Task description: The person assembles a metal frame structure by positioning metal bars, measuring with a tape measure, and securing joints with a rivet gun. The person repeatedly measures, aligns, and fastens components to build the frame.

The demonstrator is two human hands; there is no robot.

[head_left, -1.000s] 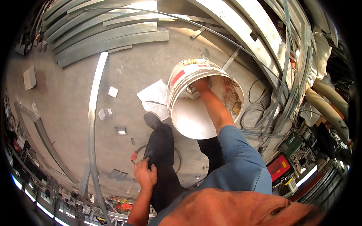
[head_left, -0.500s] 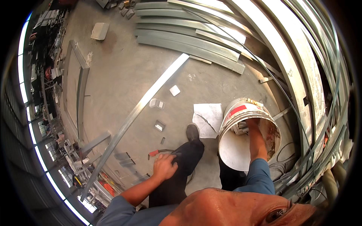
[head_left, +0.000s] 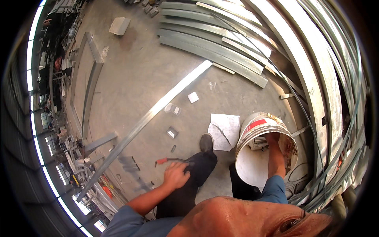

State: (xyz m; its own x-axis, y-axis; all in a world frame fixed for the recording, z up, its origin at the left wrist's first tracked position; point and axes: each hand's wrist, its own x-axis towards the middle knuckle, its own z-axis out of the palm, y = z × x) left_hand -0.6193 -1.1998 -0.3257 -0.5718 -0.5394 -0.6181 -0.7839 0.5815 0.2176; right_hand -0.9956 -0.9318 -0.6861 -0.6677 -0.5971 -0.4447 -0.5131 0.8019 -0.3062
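My right hand [head_left: 272, 139] grips the rim of a white plastic bucket [head_left: 248, 130] with a red label, hanging by my right leg. The bucket's inside is stained brown on the right, and some small pale items lie near the rim under my hand. My left hand [head_left: 175, 175] hangs over my left thigh with its fingers loosely bent and nothing in it. My dark shoe [head_left: 206, 142] steps forward on the concrete floor beside a white sheet of paper [head_left: 224, 130].
A long metal rail [head_left: 158, 110] lies diagonally across the floor. Stacked grey metal profiles [head_left: 213, 43] and bundled strips [head_left: 327, 98] fill the top and right. A red-handled tool [head_left: 164, 160], small metal pieces [head_left: 172, 132] and a white block [head_left: 119, 25] lie on the floor.
The view has swung left, so the bucket now sits further right. My left hand has come up over my thigh and my foot has stepped forward next to the paper.
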